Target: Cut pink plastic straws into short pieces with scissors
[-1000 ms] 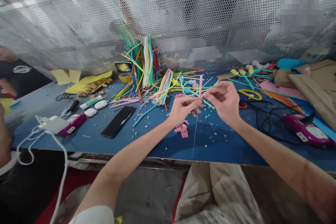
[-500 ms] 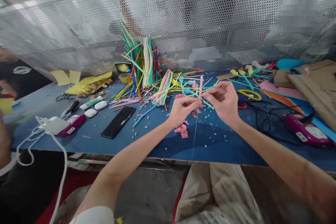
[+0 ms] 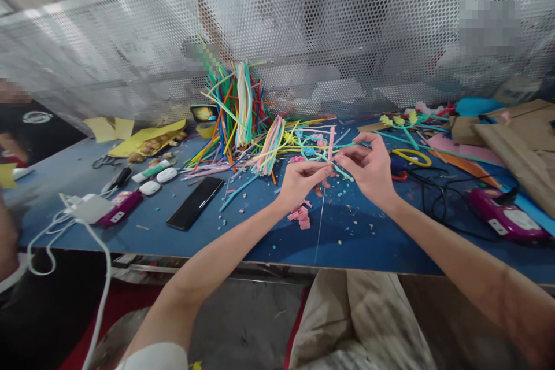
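My left hand (image 3: 301,180) and my right hand (image 3: 368,166) meet above the blue table (image 3: 243,231), both pinched on a pink pipe cleaner (image 3: 330,141) that stands upright between them. A thin wire (image 3: 319,225) hangs straight down from the pinch toward my lap. Small pink cut pieces (image 3: 300,215) lie on the table just under my left hand. A heap of coloured pipe cleaners (image 3: 243,115) rises behind the hands.
A black phone (image 3: 195,202), white earbud cases (image 3: 158,179), a charger with a white cable (image 3: 87,208) and a magenta device (image 3: 120,206) lie at left. At right are a magenta glue gun (image 3: 503,214), black cable (image 3: 437,196), cardboard (image 3: 515,133) and a perforated metal screen (image 3: 303,29). Another person sits at far left.
My hands have barely moved; the fingers of the right hand have shifted slightly on the pink pipe cleaner.
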{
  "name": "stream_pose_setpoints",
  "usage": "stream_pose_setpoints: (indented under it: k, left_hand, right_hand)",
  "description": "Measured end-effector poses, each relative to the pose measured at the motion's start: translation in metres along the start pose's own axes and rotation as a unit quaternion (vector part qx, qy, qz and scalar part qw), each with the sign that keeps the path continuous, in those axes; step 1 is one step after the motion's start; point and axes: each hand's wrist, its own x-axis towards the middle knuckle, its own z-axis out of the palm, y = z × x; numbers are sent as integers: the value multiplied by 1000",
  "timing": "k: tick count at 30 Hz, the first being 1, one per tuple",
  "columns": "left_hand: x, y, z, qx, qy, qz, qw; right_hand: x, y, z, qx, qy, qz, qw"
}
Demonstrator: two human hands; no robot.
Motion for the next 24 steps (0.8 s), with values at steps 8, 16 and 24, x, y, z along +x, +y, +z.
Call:
stream_pose_setpoints:
  k: [8,16,24]
  left_hand:
    - [0,0,1,11,13,-4,1000]
    - [1,0,1,28,14,-4,999]
    - [1,8,-1,25,15,9,1000]
  right_hand:
    - [0,-3,-1,-27,-15,-2,1000]
    - [2,1,-3,-18,-11,6,1000]
    - [2,-4,-4,9,-37,-5,999]
